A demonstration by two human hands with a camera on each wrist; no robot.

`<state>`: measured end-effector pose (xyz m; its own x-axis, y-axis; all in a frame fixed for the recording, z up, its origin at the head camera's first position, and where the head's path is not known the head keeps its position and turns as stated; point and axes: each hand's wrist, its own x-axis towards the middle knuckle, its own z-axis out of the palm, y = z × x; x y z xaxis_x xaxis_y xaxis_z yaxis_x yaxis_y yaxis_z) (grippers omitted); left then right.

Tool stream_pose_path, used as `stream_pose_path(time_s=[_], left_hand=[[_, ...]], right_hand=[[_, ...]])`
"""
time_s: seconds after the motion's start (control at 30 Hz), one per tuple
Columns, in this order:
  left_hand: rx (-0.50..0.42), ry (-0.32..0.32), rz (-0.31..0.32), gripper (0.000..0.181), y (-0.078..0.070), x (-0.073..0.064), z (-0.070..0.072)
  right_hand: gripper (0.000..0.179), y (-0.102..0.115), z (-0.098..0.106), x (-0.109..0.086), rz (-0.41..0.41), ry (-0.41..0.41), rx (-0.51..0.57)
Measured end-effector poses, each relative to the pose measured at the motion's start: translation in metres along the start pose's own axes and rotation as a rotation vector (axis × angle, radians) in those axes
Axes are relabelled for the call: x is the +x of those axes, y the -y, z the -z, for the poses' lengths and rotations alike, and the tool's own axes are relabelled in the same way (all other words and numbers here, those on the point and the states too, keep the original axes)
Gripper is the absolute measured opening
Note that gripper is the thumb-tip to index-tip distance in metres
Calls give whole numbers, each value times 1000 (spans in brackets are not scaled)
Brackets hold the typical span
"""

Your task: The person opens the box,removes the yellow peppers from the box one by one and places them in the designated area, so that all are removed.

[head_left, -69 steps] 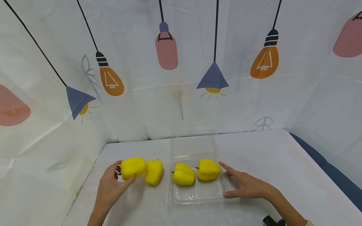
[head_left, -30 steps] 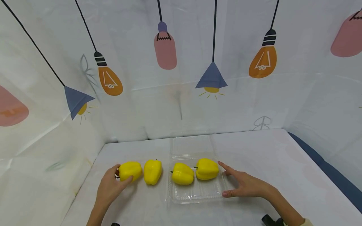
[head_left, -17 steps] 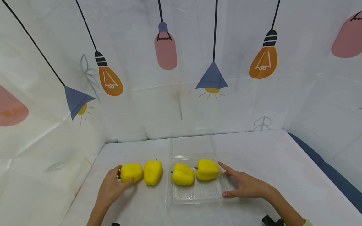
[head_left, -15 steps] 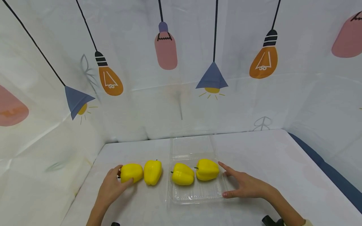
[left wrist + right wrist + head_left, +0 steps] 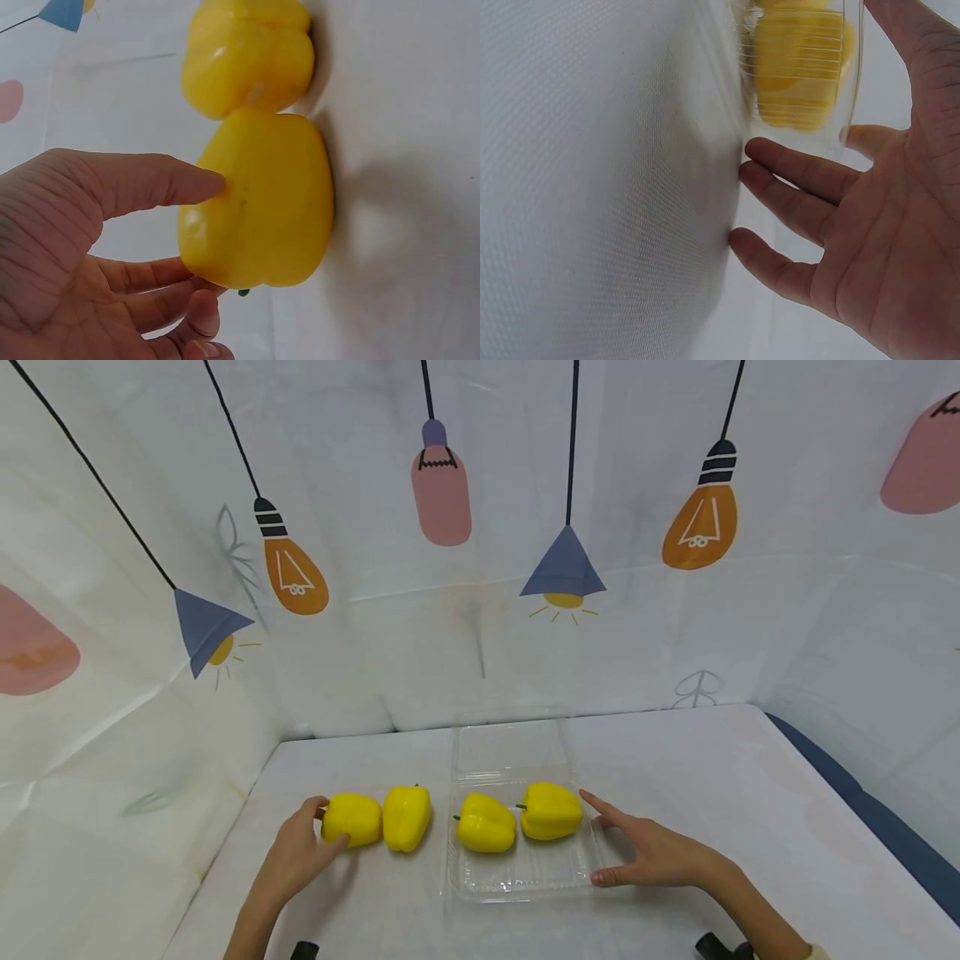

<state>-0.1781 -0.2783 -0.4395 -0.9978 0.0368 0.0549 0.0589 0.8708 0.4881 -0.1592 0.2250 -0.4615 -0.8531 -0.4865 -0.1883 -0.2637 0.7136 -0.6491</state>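
Two yellow peppers (image 5: 406, 818) lie at left in the head view, two more in the clear tray (image 5: 532, 872) to their right. Left wrist view: the left hand (image 5: 56, 217) loosely pinches the leftmost pepper (image 5: 262, 210). Right wrist view: the right hand (image 5: 885, 202) spreads its fingers at the tray's right edge.

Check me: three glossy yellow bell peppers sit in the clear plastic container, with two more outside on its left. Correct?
Not quite: the head view shows two glossy yellow bell peppers in the clear plastic container, not three. The two outside peppers are correct.
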Motion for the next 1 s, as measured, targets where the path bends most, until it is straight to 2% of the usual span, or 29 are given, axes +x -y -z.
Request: stream_pose_path(time_s=[0.2, 0.37, 0.57, 0.63, 0.77, 0.87, 1.0], left_hand=[[-28, 13, -36, 54, -2, 2, 2], [-7, 43, -34, 52, -4, 2, 3], [-16, 52, -21, 46, -3, 3, 2], [-7, 42, -9, 52, -2, 4, 0], [24, -19, -15, 65, 1, 5, -5], [32, -54, -45, 64, 2, 5, -7], [12, -59, -100, 57, 4, 6, -6]], right_hand=[[102, 1, 0, -1, -4, 3, 13], [102, 1, -1, -1, 1, 6, 16], [102, -1, -1, 0, 17, -2, 1], [102, -1, -1, 0, 23, -6, -6], [102, -2, -1, 1, 30, -10, -9], [102, -2, -1, 1, 29, -10, -8], [102, -3, -1, 1, 23, -7, -6]])
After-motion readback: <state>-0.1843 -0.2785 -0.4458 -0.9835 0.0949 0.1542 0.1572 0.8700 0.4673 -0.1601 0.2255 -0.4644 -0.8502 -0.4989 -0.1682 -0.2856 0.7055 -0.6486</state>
